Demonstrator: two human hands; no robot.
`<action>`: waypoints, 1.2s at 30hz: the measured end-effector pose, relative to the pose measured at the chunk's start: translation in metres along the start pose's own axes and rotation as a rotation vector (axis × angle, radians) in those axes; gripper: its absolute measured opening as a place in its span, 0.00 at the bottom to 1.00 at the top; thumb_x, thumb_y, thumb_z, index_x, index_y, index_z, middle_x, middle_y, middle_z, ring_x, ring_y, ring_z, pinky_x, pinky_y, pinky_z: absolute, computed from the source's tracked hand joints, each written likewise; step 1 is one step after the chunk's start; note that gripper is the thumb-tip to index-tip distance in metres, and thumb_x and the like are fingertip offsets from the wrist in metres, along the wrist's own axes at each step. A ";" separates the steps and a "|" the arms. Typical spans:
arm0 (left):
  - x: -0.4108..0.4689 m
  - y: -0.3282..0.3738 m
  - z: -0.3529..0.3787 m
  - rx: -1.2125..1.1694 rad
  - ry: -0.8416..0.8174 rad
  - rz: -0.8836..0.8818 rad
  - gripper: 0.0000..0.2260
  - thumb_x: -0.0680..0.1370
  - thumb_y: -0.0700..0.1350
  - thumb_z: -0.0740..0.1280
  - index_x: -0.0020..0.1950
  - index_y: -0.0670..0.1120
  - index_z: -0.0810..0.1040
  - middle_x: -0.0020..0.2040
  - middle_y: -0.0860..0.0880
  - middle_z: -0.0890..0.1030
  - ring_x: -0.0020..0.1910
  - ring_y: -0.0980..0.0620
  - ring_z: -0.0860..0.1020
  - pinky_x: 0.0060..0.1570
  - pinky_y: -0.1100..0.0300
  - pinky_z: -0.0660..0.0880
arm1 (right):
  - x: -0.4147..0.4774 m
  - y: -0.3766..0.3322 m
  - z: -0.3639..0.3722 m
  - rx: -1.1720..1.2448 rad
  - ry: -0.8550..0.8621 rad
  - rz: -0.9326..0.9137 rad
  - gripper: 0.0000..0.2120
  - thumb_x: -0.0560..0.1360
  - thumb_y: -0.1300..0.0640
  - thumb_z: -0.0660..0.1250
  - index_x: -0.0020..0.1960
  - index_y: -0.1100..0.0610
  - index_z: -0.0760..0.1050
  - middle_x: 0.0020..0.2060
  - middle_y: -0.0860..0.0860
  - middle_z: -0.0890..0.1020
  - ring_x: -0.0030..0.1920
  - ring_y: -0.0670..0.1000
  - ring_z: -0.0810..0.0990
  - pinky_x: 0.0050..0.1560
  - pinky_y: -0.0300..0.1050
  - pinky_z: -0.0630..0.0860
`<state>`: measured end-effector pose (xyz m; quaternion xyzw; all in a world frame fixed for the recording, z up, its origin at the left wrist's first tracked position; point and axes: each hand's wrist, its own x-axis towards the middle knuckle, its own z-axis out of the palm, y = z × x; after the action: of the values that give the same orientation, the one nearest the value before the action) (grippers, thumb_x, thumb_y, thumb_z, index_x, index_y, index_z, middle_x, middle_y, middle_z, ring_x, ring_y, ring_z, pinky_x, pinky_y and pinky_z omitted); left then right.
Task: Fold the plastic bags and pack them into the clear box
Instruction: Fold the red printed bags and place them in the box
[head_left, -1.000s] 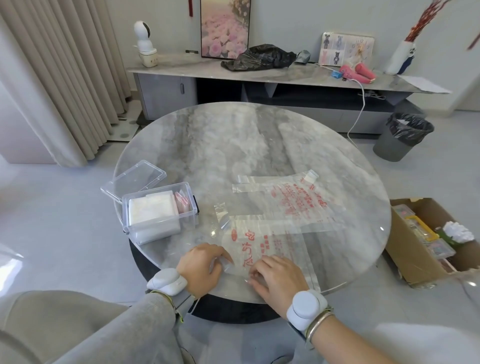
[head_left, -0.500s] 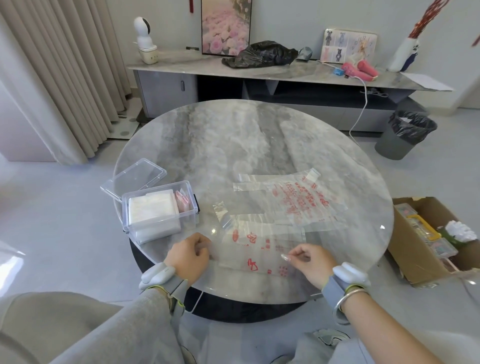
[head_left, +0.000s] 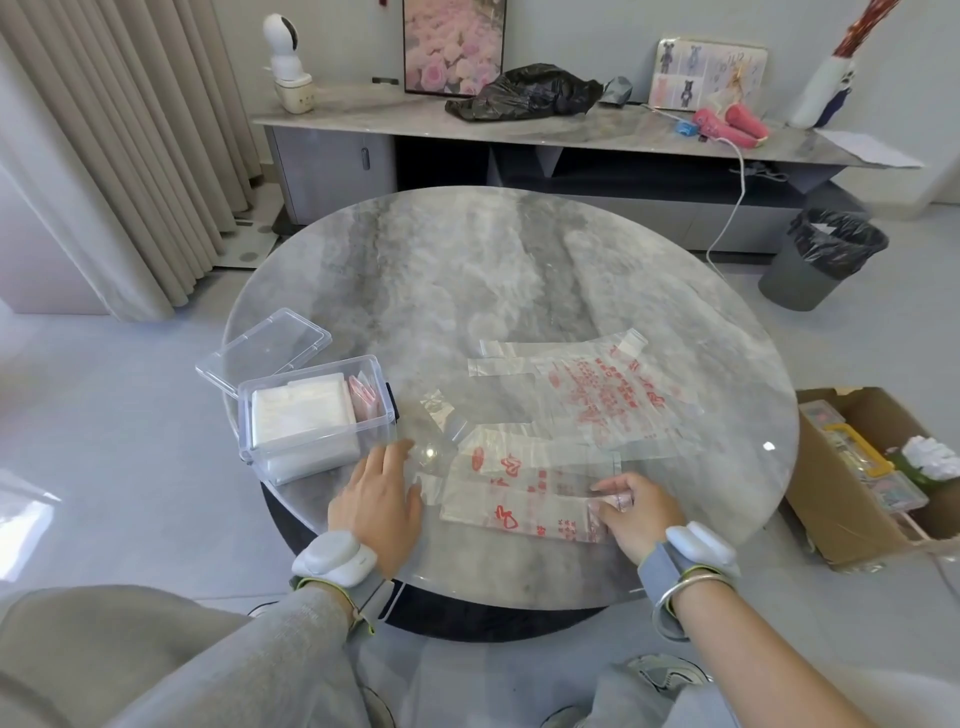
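Looking down at the round marble counter (head_left: 467, 270), what lies nearest the person?

One clear plastic bag (head_left: 524, 493) with red print, folded into a long strip. It lies flat near the counter's front edge, stretched between the two hands.

How is each hand placed?

The left hand (head_left: 376, 499) lies flat with straight fingers. Its grip is open, and it presses the strip's left end onto the counter. The right hand (head_left: 631, 512) has curled fingers, and its grip pinches the strip's right end.

Are there other bags?

A second printed bag (head_left: 597, 395) lies spread flat just behind the strip, handles pointing left. Its near edge touches or overlaps the strip; I cannot tell which.

And the clear box?

The clear box (head_left: 317, 415) stands open on the counter's left side, just beside the left hand's fingertips. It holds a white folded stack (head_left: 301, 410), with pinkish-red folded bags (head_left: 363, 402) standing at its right end. The lid (head_left: 265, 345) lies just behind the box.
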<state>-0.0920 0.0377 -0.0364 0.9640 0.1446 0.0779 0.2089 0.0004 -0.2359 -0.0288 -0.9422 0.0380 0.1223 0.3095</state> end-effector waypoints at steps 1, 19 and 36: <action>0.000 -0.001 0.001 -0.002 0.055 0.064 0.21 0.77 0.45 0.65 0.70 0.47 0.68 0.65 0.49 0.73 0.61 0.46 0.75 0.51 0.52 0.76 | 0.001 0.001 0.001 0.005 0.004 0.010 0.06 0.75 0.57 0.69 0.46 0.46 0.77 0.45 0.47 0.81 0.37 0.47 0.77 0.29 0.36 0.67; -0.013 -0.008 0.039 0.272 -0.218 0.816 0.28 0.84 0.57 0.51 0.80 0.45 0.50 0.80 0.48 0.52 0.79 0.51 0.48 0.74 0.49 0.49 | 0.011 0.006 0.008 0.219 0.030 0.091 0.05 0.73 0.58 0.72 0.40 0.51 0.79 0.38 0.49 0.82 0.31 0.49 0.78 0.31 0.39 0.69; -0.013 -0.010 0.045 0.259 -0.226 0.810 0.29 0.84 0.57 0.50 0.80 0.46 0.49 0.80 0.49 0.50 0.79 0.52 0.47 0.74 0.50 0.49 | -0.012 -0.025 0.006 -0.105 0.295 -0.262 0.04 0.76 0.51 0.67 0.49 0.50 0.75 0.43 0.44 0.77 0.46 0.48 0.73 0.43 0.43 0.71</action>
<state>-0.0975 0.0258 -0.0822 0.9637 -0.2601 0.0289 0.0532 -0.0087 -0.2124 -0.0165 -0.9616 -0.0467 -0.0564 0.2645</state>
